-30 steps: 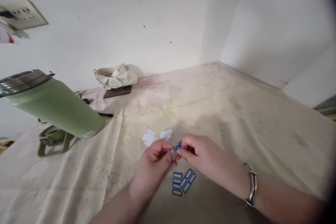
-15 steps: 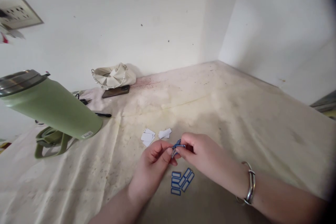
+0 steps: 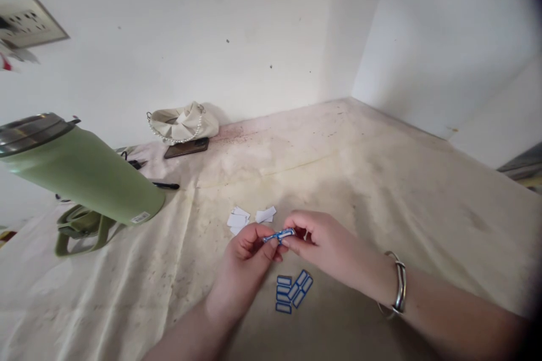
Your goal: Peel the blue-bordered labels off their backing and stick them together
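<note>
Between my two hands is a small blue-edged label piece (image 3: 284, 234) with a pale middle, seen nearly edge-on. My left hand (image 3: 249, 256) pinches its left end between thumb and fingers. On the other side, my right hand (image 3: 315, 236) grips its right end with thumb and forefinger; a silver bangle circles that wrist. Below the hands, several blue-bordered labels (image 3: 284, 295) lie in a loose group on the cloth. Just beyond my left hand rest a few white paper slips (image 3: 237, 219), partly hidden by its fingers, and beside them a second small pile of white slips (image 3: 266, 214).
A green tumbler (image 3: 88, 172) stands at the left by a green strap holder (image 3: 82, 230). A black pen (image 3: 167, 185), a phone (image 3: 187, 148) and a cream pouch (image 3: 184, 122) lie farther back. Wrinkled cream cloth (image 3: 364, 180) covers the table up to the walls.
The blue-edged piece has turned from an upright, crossed look to lying flatter between my fingertips. Both hands have shifted slightly left. The labels and slips on the table stay put.
</note>
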`<action>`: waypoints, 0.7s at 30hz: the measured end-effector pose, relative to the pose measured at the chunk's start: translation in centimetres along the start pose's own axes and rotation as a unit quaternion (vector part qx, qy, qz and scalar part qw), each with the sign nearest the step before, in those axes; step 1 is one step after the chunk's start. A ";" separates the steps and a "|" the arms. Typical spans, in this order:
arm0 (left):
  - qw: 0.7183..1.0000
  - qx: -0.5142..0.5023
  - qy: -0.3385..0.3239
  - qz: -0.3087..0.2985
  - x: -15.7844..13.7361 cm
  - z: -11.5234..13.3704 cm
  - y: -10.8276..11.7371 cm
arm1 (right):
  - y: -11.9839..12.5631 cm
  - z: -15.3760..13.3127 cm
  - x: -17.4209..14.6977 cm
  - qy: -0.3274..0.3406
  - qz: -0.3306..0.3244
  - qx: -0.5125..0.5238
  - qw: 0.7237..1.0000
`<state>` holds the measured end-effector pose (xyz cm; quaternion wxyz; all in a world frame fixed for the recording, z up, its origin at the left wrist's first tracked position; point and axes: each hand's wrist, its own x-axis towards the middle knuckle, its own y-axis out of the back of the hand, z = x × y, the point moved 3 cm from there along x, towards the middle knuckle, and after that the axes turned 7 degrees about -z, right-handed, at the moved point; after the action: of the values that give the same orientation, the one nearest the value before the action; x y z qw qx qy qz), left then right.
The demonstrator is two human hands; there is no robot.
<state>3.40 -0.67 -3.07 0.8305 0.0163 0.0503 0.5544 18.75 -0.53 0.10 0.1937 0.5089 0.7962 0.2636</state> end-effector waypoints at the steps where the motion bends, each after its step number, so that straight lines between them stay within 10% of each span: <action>1: 0.999 0.041 -0.017 0.007 0.0 0.2 0.2 | 0.0 0.0 0.0 0.012 -0.001 -0.012 1.000; 5: 0.948 0.289 -0.114 0.066 0.0 1.4 1.0 | 0.9 0.1 0.0 0.023 0.052 -0.030 0.998; 11: 0.853 0.516 -0.074 0.020 1.0 1.1 1.4 | 1.9 1.3 0.1 -0.011 0.049 -0.121 0.991; 21: 0.977 0.199 0.028 0.068 0.6 0.1 1.4 | -0.1 2.1 0.1 0.016 -0.065 -0.203 0.977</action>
<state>2.35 0.42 -2.93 0.7691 0.1690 0.1810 0.5892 19.85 -0.01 -1.60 0.2971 0.4025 0.7603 0.4144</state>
